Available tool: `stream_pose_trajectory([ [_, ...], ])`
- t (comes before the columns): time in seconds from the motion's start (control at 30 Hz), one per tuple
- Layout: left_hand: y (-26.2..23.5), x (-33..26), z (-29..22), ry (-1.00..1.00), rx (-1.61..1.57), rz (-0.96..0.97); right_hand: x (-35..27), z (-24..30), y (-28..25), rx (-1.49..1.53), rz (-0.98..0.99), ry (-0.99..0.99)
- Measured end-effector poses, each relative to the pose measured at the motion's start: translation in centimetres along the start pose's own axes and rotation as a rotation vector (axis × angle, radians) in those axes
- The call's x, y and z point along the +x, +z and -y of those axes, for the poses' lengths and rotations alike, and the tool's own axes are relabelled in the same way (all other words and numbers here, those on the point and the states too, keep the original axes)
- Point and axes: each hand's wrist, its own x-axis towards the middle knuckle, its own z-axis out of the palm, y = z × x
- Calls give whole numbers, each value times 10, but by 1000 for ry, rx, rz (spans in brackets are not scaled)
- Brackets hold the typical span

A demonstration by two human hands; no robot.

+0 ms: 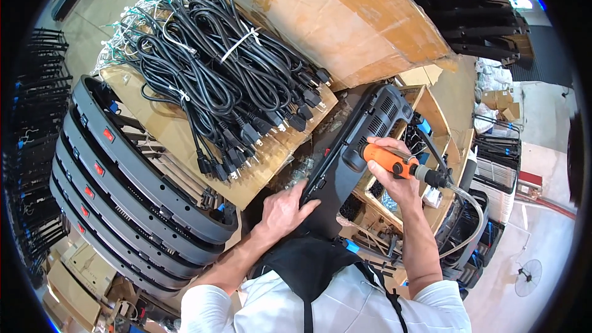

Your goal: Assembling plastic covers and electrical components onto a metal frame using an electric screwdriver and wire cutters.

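Starting at the far left: dark wire racks (37, 148) stacked along the rim of the view, partly in shadow. Next, a stack of curved dark grey plastic panels (132, 185) nested one on another, each with small red switches and blue clips along its face, leaning beside flattened cardboard. Above and right of these, a large heap of black power cords (216, 68) with plugs fanned toward the lower right, several bundles bound with white ties, all lying on a brown cardboard sheet (259, 176). Behind them, a big brown cardboard box (345, 18), dented and taped. Centre: left hand (282, 209), palm down and fingers spread, pressed flat on the lower end of a dark grey plastic housing panel (351, 148); the hand grips nothing, only steadies it. The panel lies tilted, running from the person's black apron (308, 265) up toward the right, its vented upper end resting over a wooden compartment tray (431, 108). Right hand (394, 176) clenched around an orange pneumatic screwdriver (394, 160), its tip set against the panel's surface near the middle; a clear air hose (465, 216) runs from the tool's black rear end down and around to the right. Far right: black crates (468, 222), small cardboard boxes (502, 102), and a floor fan (529, 277) on the pale floor.
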Motion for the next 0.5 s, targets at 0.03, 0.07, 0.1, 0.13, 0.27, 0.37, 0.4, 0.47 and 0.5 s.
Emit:
stream_pose_trajectory([
  [0.03,2,-8,3,35,51,16,0,1,1,-18,-4,17],
  [0.07,6,-14,5,41,54,20,0,1,1,-16,-13,18],
  [0.1,7,-17,5,64,113,0,2,1,1,-15,1,3],
  [0.13,9,-20,5,87,171,-19,3,0,2,-14,14,-11],
  [0.27,11,-24,4,107,224,-24,0,-4,8,7,-5,-19],
  [0.37,11,-25,1,84,216,-16,-3,-6,13,39,-32,-50],
  [0.4,10,-25,2,85,222,-7,-3,-8,16,104,-58,-42],
  [0.47,9,-27,3,86,119,-44,-6,2,10,28,-87,33],
  [0.5,9,-29,8,24,72,6,-12,5,9,50,-142,14],
])
